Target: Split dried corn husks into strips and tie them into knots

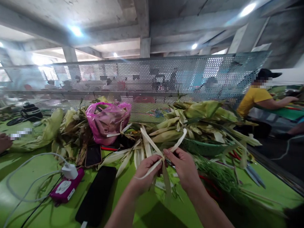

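My left hand (146,172) is closed on pale strips of corn husk (151,145) just above the green table (26,202). Close beside it, my right hand (183,166) pinches another husk strip (179,143) that curves up and to the right. The strips cross between the two hands. A heap of green and yellow corn husks (204,120) lies right behind the hands, partly over a green basket (203,147).
A pink plastic bag (108,120) sits in the husk pile at centre left. Two dark phones (96,193) and a pink power strip (66,189) with a white charger and cables lie at left. A perforated metal screen (153,77) backs the table. A person in yellow (257,97) works at right.
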Tool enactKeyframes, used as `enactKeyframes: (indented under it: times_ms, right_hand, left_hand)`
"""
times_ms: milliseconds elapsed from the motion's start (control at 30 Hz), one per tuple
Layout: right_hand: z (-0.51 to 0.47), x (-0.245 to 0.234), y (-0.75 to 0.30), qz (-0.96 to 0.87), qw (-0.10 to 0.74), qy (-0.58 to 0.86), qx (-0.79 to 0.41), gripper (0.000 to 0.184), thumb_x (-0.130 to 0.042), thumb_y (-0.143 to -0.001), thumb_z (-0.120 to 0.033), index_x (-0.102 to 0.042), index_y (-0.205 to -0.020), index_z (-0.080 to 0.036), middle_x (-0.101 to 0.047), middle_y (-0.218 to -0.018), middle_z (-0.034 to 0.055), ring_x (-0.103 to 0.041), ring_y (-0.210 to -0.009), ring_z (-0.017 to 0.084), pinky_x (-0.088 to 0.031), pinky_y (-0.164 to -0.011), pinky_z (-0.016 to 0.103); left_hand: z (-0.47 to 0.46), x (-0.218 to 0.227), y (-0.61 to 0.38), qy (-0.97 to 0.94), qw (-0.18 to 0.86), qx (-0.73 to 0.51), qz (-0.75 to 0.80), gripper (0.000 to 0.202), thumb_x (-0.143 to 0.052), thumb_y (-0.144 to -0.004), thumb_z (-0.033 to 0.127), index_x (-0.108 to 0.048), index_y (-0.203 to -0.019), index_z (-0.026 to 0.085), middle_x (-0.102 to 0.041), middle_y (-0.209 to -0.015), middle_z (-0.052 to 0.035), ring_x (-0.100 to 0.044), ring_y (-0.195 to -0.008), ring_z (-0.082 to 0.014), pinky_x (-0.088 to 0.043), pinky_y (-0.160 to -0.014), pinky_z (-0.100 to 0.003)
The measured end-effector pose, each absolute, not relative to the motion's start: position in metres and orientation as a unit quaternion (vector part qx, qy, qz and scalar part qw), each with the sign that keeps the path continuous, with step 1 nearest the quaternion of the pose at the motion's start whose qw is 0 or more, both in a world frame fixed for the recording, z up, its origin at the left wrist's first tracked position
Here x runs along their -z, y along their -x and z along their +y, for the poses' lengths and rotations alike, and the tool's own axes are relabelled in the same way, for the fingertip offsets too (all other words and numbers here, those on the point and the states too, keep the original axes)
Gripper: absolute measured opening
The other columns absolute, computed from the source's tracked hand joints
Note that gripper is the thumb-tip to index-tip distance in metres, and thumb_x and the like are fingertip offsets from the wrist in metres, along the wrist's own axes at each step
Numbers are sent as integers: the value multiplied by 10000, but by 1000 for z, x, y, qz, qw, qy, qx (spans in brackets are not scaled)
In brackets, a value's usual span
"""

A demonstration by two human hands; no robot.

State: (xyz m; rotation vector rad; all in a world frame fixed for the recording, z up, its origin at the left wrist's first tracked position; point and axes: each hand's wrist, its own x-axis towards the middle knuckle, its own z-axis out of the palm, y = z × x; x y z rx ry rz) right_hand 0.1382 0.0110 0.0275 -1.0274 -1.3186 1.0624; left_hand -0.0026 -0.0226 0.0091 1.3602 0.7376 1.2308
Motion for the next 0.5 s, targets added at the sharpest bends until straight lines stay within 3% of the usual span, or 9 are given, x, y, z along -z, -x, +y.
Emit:
enactKeyframes:
  times_ms: [133,267,500]
  right_hand:
    - [6,-33,-135,-572,500,429,-488,389,-645,-751,-555,-643,-821,-172,-636,-693,26,-486,-529,124,-385,-503,242]
    - [4,-32,-129,-609,444,373,-541,333,-698,-725,-500,-622,-752,-177,-630,-665,18,-554,-614,157,-441,-589,268]
    - [6,-28,-129,-706,426,374,-426,281,-674,-754,-420,-565,-627,-194,-514,-592,-31,-454,-584,133,-371,-556,245]
  left_hand:
    - [-20,-9,2,-497,559,-582,319,255,-579,-833,411,-588,-822,157,-479,-626,12,-414,-579,-104,-315,-561,-235]
    - [-20,-12,3,-414,573,-639,302,232,-634,-791,378,-615,-881,166,-502,-680,9,-417,-599,-99,-321,-561,-218]
    - [-19,-9,6,-428,535,-637,354,320,-642,-776,457,-644,-826,141,-451,-608,28,-341,-540,-78,-251,-509,-214]
